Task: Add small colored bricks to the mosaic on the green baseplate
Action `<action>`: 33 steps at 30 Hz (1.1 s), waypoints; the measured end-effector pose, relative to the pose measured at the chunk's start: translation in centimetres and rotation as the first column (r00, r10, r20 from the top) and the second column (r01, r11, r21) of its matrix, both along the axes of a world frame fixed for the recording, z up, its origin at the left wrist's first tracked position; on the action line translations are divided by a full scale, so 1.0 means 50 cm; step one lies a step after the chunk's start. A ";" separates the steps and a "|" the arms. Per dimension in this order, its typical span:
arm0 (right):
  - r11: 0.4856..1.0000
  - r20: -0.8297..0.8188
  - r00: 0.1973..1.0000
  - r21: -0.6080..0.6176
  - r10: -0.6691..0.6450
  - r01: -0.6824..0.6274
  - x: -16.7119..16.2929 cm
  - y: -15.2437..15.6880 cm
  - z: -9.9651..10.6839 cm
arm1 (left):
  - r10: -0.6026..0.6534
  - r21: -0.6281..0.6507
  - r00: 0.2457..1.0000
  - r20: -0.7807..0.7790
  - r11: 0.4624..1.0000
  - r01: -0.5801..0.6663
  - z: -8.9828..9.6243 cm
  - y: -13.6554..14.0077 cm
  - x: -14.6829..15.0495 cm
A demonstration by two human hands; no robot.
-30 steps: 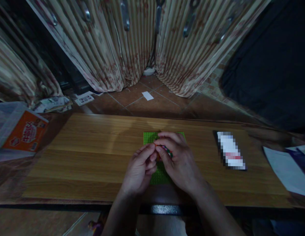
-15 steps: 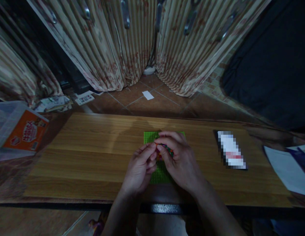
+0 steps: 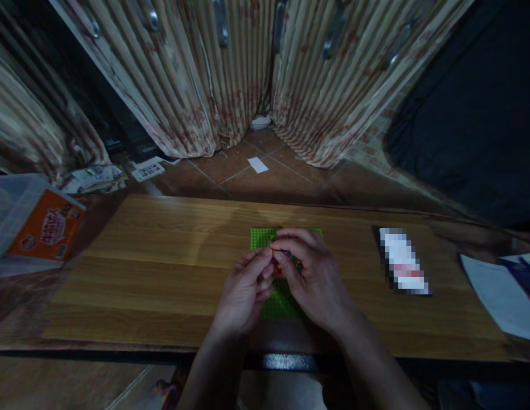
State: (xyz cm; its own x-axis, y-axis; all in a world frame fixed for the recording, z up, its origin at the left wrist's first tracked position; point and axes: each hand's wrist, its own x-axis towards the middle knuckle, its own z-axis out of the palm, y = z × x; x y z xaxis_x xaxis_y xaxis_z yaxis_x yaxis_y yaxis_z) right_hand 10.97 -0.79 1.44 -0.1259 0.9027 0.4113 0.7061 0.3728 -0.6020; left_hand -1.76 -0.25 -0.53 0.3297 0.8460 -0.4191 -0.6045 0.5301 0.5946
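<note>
Over a green studded baseplate (image 3: 282,304), both hands meet fingertip to fingertip. My left hand (image 3: 243,290) is closed, thumb and fingers pinched together beside a tiny orange piece (image 3: 272,249); whether it grips that piece is hidden. My right hand (image 3: 314,273) is closed too, with thumb and index finger curled around small coloured building bricks (image 3: 297,262), mostly green with bits of orange. A few red and yellow bricks (image 3: 278,271) show low between the hands, seemingly on the plate. The fingers cover most of these pieces.
The plate lies on a long wooden table (image 3: 154,273). A phone-like object with a blurred-out face (image 3: 404,262) rests to the right, near white papers (image 3: 500,290). A clear plastic bin (image 3: 12,196) with an orange packet (image 3: 47,228) stands left. Curtains (image 3: 231,85) hang behind.
The view has shifted very slightly. Both hands keep the same pinched pose over the green plate, with hardly any visible finger movement.
</note>
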 end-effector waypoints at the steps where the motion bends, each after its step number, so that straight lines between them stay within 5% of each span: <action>1: 1.000 0.002 1.000 -0.001 0.000 0.000 0.000 0.000 0.000 | 0.002 -0.002 1.000 -0.005 1.000 -0.002 0.000 0.000 0.000; 33: 1.000 0.026 1.000 0.000 0.013 -0.013 0.003 0.004 -0.010 | 0.028 0.000 0.998 -0.057 1.000 -0.028 0.001 0.001 0.002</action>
State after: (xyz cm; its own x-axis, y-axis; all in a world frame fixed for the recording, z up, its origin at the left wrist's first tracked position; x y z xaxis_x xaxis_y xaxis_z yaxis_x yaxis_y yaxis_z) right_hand 11.11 -0.60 0.94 -0.1479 0.9010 0.4077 0.7164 0.3818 -0.5839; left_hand -1.65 -0.21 -0.49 0.2811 0.8544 -0.4369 -0.5846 0.5135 0.6282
